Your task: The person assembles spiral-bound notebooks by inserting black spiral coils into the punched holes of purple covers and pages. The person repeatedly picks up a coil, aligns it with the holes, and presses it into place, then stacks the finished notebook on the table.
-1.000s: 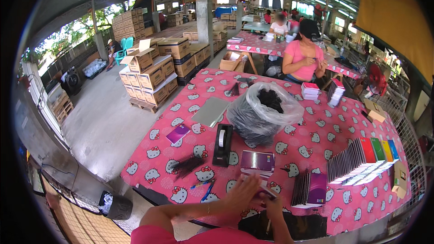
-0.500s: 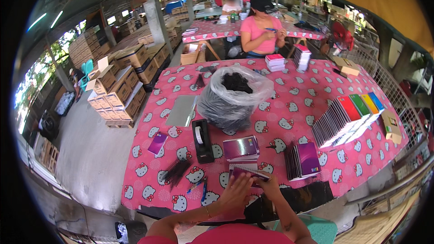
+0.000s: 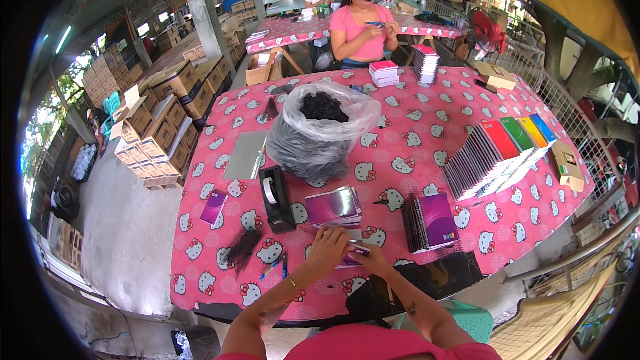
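Close in front of me at the near edge of the table, both hands meet over a small purple notebook [image 3: 360, 249]. It is tilted nearly edge-on and largely hidden by my fingers. My left hand [image 3: 327, 248] closes over its left side, fingers bent. On the other side, my right hand [image 3: 372, 259] grips the right end between thumb and fingers. Just beyond lies a stack of purple notebooks [image 3: 332, 207] with a shiny top cover. To the right stands a pile of spiral-bound purple notebooks [image 3: 437, 221].
A black tape dispenser [image 3: 276, 200], loose black binding coils [image 3: 241, 248] and pens [image 3: 285, 265] lie left. Behind stands a clear plastic bag [image 3: 313, 140] of black coils. Multicoloured notebooks [image 3: 490, 157] fill the right side. A person [image 3: 363, 30] in pink works across the table.
My hands have drawn closer together, and the notebook has turned from showing its cover to nearly edge-on. The whole view has shifted, so the scene sits further left and higher.
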`<state>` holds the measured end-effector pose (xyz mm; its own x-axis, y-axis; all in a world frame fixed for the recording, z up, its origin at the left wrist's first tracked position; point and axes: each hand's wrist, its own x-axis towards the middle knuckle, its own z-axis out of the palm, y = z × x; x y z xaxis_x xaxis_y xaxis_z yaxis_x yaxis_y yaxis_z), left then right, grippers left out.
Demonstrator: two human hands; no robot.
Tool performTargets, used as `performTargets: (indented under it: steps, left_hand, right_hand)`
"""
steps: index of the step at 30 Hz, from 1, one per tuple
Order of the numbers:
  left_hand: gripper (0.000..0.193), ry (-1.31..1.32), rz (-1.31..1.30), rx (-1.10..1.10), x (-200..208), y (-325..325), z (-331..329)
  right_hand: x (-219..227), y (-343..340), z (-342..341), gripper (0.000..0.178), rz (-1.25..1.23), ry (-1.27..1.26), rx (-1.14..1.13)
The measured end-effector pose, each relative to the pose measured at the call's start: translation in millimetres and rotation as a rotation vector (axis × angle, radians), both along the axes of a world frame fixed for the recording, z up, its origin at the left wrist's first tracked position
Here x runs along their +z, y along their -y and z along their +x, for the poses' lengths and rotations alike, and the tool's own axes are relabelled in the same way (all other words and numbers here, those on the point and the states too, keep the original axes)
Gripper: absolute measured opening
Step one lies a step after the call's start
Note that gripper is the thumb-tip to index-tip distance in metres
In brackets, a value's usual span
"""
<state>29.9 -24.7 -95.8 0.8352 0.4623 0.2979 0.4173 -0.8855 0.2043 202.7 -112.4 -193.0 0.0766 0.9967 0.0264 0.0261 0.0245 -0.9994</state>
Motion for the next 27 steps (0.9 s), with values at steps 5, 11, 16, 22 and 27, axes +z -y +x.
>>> performTargets:
  steps: [5, 11, 16, 22, 27]
  left_hand:
    - [0.073, -0.123, -0.006, 0.106, -46.4, 59.5, -23.3]
    - [0.038, 0.171, 0.128, 0.063, -1.1, -6.3, -1.0]
    - [0.023, 0.237, 0.13, -0.033, -7.6, -10.5, -8.1]
    - [0.044, -0.06, -0.131, -0.007, -17.4, -17.8, 0.1]
    - [0.08, -0.014, 0.055, -0.029, -67.0, 28.1, -12.5]
  right_hand:
    - [14.1, 0.3, -0.5, 0.034, 0.079, 0.1, -0.033]
    - [36.0, -17.2, 0.8, 0.032, 0.069, 0.26, -0.033]
    - [23.5, -16.3, -1.1, 0.031, -0.003, 0.08, -0.019]
    - [15.9, -11.7, -1.8, 0.026, -0.077, 0.065, 0.045]
    - [-6.8, -15.9, -3.1, 0.03, 0.033, 0.085, -0.026]
